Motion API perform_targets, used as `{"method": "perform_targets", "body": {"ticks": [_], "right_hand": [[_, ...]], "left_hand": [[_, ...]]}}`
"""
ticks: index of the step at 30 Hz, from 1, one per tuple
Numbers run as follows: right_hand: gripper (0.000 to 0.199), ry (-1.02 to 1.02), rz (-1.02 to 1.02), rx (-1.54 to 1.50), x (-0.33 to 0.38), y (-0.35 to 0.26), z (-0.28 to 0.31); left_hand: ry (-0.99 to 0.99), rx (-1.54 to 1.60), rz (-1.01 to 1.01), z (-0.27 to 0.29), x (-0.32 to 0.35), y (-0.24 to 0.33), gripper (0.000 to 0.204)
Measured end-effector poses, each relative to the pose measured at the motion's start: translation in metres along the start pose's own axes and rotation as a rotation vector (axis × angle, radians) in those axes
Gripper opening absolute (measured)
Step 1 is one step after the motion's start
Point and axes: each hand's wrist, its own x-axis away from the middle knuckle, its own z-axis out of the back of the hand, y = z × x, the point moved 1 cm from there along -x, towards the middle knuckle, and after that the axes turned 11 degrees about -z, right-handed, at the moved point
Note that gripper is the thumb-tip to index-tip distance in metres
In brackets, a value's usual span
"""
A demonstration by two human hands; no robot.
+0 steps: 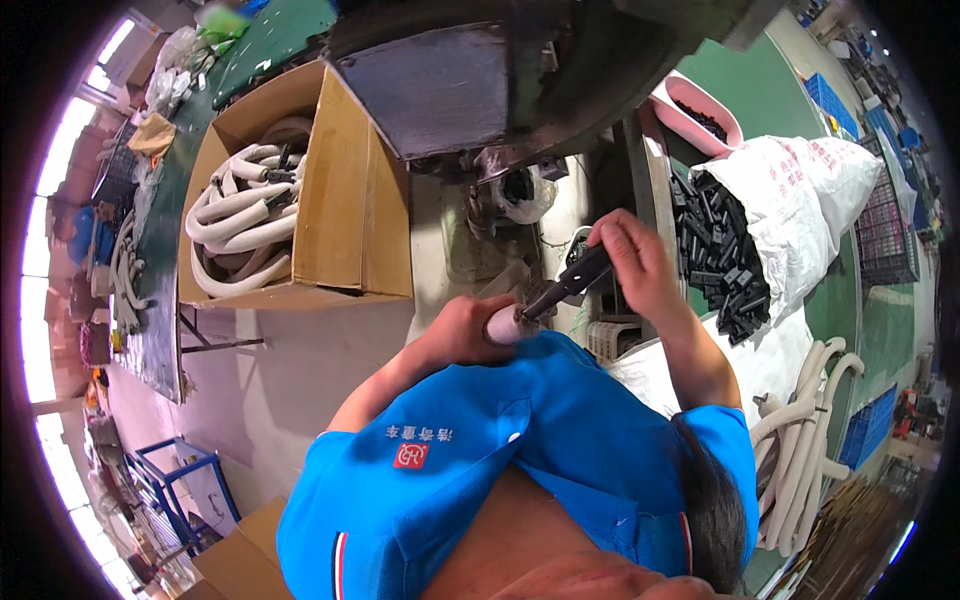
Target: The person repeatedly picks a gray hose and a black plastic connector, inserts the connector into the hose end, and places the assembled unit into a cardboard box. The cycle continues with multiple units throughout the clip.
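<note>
My left hand is wrapped round the end of a pale tube in front of my chest; the rest of that tube is hidden. My right hand pinches a long black plastic part by its upper end. The part slants down to the left, its narrow tip at the mouth of the tube. Whether the tip is inside or only touching, I cannot tell. On the right, many similar black parts spill from a white woven sack.
A dark metal machine stands just ahead of my hands. At left, a cardboard box holds bent pale tubes with black pieces. More pale tubes lie at the lower right. A pink tub sits on the green table.
</note>
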Motion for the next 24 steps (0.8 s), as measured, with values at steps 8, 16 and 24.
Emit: {"method": "perform_targets", "body": {"ticks": [8,16,24], "right_hand": [[0.030,-0.102,-0.122,-0.227,-0.063,0.049,-0.058],[0.032,0.297,0.181,0.533,-0.159,0.078,-0.106],[0.044,0.095,-0.004,0.676,-0.178,0.084,-0.105]], "left_hand": [[0.287,-0.048,0.178,0.012,0.016,-0.038,0.050],[0.440,0.022,0.228,0.049,-0.002,-0.058,0.048],[0.432,0.153,0.182,0.050,-0.008,-0.081,0.048]]}}
